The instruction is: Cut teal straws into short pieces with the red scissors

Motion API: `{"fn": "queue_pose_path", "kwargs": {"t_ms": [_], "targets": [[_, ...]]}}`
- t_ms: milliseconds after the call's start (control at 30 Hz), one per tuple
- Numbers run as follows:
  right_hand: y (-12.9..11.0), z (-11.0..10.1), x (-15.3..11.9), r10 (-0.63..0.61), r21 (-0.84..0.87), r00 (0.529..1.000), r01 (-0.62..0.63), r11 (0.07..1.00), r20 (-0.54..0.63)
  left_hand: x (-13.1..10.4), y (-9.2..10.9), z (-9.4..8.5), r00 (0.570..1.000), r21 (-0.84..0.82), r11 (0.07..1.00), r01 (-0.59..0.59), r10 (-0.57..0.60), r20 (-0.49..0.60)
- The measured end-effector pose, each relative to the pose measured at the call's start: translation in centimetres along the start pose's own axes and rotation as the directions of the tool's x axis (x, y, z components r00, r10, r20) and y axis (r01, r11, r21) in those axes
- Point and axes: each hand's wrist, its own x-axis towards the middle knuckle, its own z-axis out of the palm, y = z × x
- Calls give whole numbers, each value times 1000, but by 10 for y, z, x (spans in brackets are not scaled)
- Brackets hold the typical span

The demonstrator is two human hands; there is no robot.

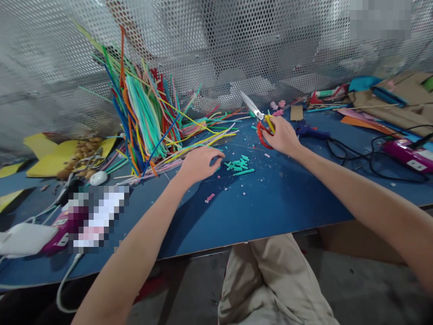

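My right hand (282, 135) is closed on the handles of red and yellow scissors (260, 115), whose silver blades point up and left toward the mesh. My left hand (202, 163) rests low over the blue table, its thumb and forefinger curved toward each other with a gap between them; I see nothing held there. Just right of its fingertips lies a small pile of short green pieces (239, 165). Small pink pieces (210, 197) lie nearer the table's front edge. Beyond my left hand stands a bundle of long colourful stems (145, 119).
A perforated metal screen (223, 54) rises behind the blue table (257, 207). A blue glue gun (313, 132) with a black cable and a purple power strip (411, 155) are at the right. At the left are a phone (103, 216), a white charger (29, 238) and yellow sheets (50, 153).
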Motion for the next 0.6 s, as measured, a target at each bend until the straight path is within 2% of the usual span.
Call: {"fn": "queue_pose_path", "kwargs": {"t_ms": [100,167,300,367,433,500,600], "targets": [[-4,-8,0,-133,29,986,136,990,-100,1,5,7,1000,7,1000,-20,20,10],[-3,-11,0,-267,17,949,273,962,-169,1,7,9,999,19,999,-36,36,39],[-6,-12,4,-560,-20,799,570,821,-221,0,8,11,992,11,999,-38,36,121],[-16,-12,6,-659,-31,724,668,743,-206,0,9,11,984,2,999,36,-36,177],[-33,-14,4,-716,-27,669,727,686,-200,-1,10,12,972,-6,994,113,-109,209],[-53,-17,-3,-746,-8,636,760,650,-197,-1,9,14,976,-30,987,158,-151,157],[-76,-22,-19,-757,27,636,768,640,-151,1,4,13,985,-141,974,174,-175,7]]}}
